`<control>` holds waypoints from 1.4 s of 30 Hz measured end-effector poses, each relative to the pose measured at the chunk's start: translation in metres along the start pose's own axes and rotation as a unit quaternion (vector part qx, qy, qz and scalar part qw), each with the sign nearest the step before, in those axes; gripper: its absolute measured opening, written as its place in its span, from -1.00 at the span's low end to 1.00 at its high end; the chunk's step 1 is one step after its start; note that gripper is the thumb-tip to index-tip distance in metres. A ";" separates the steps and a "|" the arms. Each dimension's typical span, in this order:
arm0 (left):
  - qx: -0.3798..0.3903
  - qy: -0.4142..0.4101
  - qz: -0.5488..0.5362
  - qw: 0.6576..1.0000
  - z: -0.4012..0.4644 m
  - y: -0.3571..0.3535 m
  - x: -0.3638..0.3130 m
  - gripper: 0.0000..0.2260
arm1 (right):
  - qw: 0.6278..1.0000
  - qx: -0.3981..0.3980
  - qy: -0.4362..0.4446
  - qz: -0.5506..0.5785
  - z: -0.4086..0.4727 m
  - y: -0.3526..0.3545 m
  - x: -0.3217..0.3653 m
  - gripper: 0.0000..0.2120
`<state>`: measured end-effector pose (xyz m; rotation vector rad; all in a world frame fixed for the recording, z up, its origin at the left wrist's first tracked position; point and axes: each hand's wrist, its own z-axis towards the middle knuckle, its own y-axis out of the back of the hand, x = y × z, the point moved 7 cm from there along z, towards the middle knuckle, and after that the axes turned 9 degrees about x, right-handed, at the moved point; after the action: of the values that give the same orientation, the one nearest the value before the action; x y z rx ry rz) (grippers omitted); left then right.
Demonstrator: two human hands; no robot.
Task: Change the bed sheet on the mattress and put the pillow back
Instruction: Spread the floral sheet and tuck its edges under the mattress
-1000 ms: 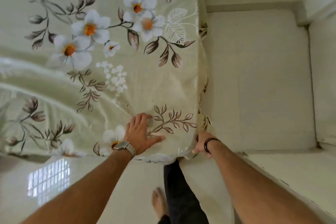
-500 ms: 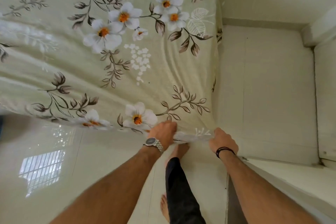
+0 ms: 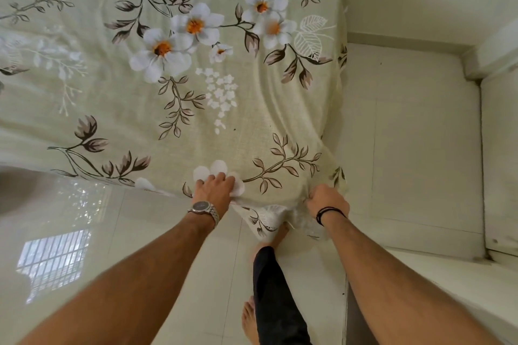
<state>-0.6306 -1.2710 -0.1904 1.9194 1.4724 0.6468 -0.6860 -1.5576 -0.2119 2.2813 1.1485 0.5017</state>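
Note:
A pale green bed sheet (image 3: 173, 109) with white flowers and brown leaves covers the mattress and fills the upper left of the head view. My left hand (image 3: 214, 190), with a metal watch on the wrist, grips the sheet's near edge, fingers curled over a printed flower. My right hand (image 3: 326, 200), with a black band on the wrist, grips the bunched corner of the sheet at the mattress's near right corner. A loose flap of sheet (image 3: 269, 218) hangs down between my hands. No pillow is in view.
Glossy cream floor tiles (image 3: 420, 148) lie to the right of the bed and below me (image 3: 84, 232). A white ledge (image 3: 437, 269) runs along the right. My dark trouser leg (image 3: 274, 294) and bare feet stand close to the mattress edge.
My left hand went from lying flat on the sheet to gripping its near edge. My right hand rose from below the corner onto the bunched cloth. The view pulled back.

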 end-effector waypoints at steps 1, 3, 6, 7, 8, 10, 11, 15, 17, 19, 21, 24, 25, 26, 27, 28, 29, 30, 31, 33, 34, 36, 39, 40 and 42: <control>0.000 -0.018 0.005 1.000 0.003 0.002 -0.002 -0.76 | 1.000 -0.003 -0.004 -0.001 0.000 0.001 0.000 -0.87; -0.003 -0.046 0.011 0.999 0.003 0.009 -0.009 -0.84 | 1.000 -0.012 0.002 -0.012 -0.002 0.003 -0.004 -0.90; 0.026 -0.066 0.013 0.997 -0.002 0.012 -0.022 -0.82 | 0.999 -0.012 0.010 -0.051 -0.006 0.003 -0.017 -0.91; 0.041 -0.074 0.024 0.996 -0.005 0.009 -0.028 -0.79 | 0.998 -0.010 0.003 -0.065 -0.008 0.002 -0.023 -0.88; 0.058 -0.082 0.022 0.995 -0.008 0.004 -0.035 -0.76 | 0.997 -0.001 -0.011 -0.078 -0.010 0.001 -0.032 -0.84; 0.084 -0.084 -0.031 0.992 -0.014 -0.004 -0.043 -0.77 | 0.996 0.028 -0.040 -0.078 -0.012 -0.001 -0.058 -0.76; 0.086 -0.073 -0.070 0.991 -0.015 -0.004 -0.045 -0.79 | 0.996 0.043 -0.047 -0.069 -0.013 0.000 -0.068 -0.74; 0.055 -0.040 -0.165 0.984 -0.014 0.019 -0.054 -0.83 | 0.998 0.051 -0.036 -0.019 -0.015 0.028 -0.071 -0.75; 0.046 -0.037 -0.181 0.982 -0.011 0.045 -0.062 -0.84 | 0.999 0.035 -0.010 0.026 -0.011 0.059 -0.048 -0.74; 0.040 -0.042 -0.199 0.978 0.003 0.083 -0.071 -0.86 | 0.997 0.017 0.017 0.075 0.000 0.098 -0.024 -0.73; 0.031 -0.039 -0.207 0.977 0.027 0.128 -0.080 -0.86 | 0.993 0.012 0.037 0.108 0.018 0.137 0.001 -0.72; 0.026 -0.035 -0.192 0.980 0.079 0.200 -0.099 -0.79 | 0.985 -0.002 0.057 0.162 0.059 0.201 0.031 -0.75; 0.029 -0.028 -0.194 0.980 0.100 0.224 -0.107 -0.76 | 0.982 0.001 0.063 0.179 0.076 0.223 0.040 -0.76; 0.029 -0.020 -0.200 0.979 0.124 0.247 -0.115 -0.73 | 0.977 0.006 0.070 0.201 0.098 0.246 0.049 -0.76; 0.029 -0.011 -0.206 0.978 0.151 0.270 -0.124 -0.71 | 0.971 0.012 0.079 0.227 0.122 0.272 0.058 -0.76; 0.030 0.001 -0.212 0.977 0.179 0.291 -0.133 -0.70 | 0.963 0.018 0.085 0.255 0.148 0.296 0.066 -0.76; 0.026 0.013 -0.217 0.976 0.210 0.313 -0.143 -0.69 | 0.956 0.022 0.093 0.276 0.178 0.323 0.075 -0.75; 0.027 0.028 -0.218 0.975 0.243 0.332 -0.153 -0.66 | 0.950 0.029 0.099 0.294 0.210 0.349 0.083 -0.74; 0.032 0.042 -0.211 0.976 0.269 0.347 -0.161 -0.62 | 0.945 0.032 0.103 0.309 0.237 0.371 0.090 -0.73; 0.037 0.067 -0.163 0.984 0.322 0.377 -0.178 -0.48 | 0.939 0.028 0.110 0.324 0.294 0.418 0.106 -0.69; 0.042 0.077 -0.130 0.988 0.345 0.388 -0.186 -0.42 | 0.938 0.028 0.111 0.326 0.319 0.438 0.116 -0.66; 0.061 0.082 -0.082 0.991 0.385 0.406 -0.206 -0.39 | 0.942 0.027 0.122 0.312 0.361 0.475 0.137 -0.53; 0.082 0.080 -0.048 0.992 0.424 0.413 -0.228 -0.56 | 0.971 0.016 0.161 0.175 0.405 0.514 0.172 -0.31; 0.087 0.082 -0.037 0.992 0.431 0.413 -0.234 -0.64 | 0.979 0.013 0.164 0.122 0.416 0.520 0.179 -0.33; 0.100 0.073 -0.016 0.992 0.438 0.409 -0.245 -0.78 | 0.985 -0.001 0.168 0.047 0.436 0.528 0.189 -0.59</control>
<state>-0.1144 -1.6614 -0.1927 2.0295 1.7112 0.6578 -0.0159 -1.7923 -0.2183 2.3158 1.1947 0.9524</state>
